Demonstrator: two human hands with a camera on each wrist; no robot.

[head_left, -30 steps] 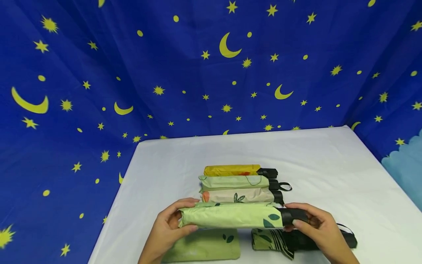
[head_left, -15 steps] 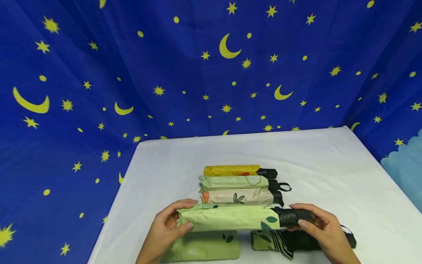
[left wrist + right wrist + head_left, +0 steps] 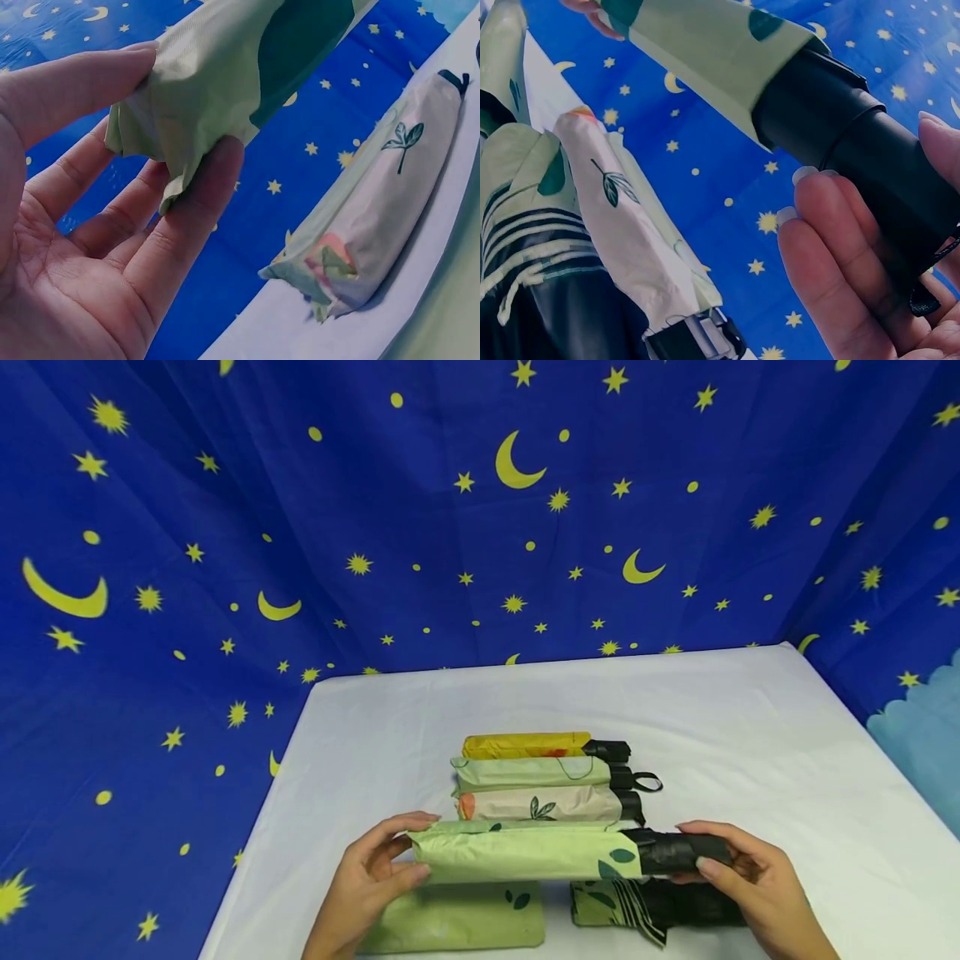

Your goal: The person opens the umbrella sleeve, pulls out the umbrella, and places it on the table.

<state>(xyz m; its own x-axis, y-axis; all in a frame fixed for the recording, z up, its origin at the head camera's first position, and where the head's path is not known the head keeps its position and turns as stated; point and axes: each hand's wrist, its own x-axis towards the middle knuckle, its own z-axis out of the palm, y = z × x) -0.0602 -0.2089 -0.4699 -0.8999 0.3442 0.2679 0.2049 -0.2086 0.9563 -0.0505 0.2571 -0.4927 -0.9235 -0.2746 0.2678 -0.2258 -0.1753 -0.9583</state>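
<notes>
A folded umbrella in a pale green leaf-print sleeve (image 3: 532, 853) is held level between both hands, above the table. My left hand (image 3: 367, 881) pinches the sleeve's left end; in the left wrist view, thumb and fingers grip the crumpled fabric (image 3: 202, 82). The black handle end (image 3: 678, 852) protrudes at the right, and my right hand (image 3: 757, 877) holds it between thumb and fingers. Below lie a flat green sleeve (image 3: 465, 918) on the left and a black folded umbrella with striped, leaf-print edging (image 3: 675, 906) on the right, partly hidden by my right hand.
Behind the held umbrella, three sleeved folded umbrellas lie in parallel: a cream one (image 3: 577, 804), a light green one (image 3: 536, 774) and a yellow one (image 3: 525, 746). All rest on a white-covered table (image 3: 375, 735). Blue star-patterned cloth (image 3: 420, 510) hangs behind and at the sides.
My right hand has moved slightly right with the handle, and more black shows beyond the sleeve's mouth. My left hand has shifted a little left along the sleeve's end.
</notes>
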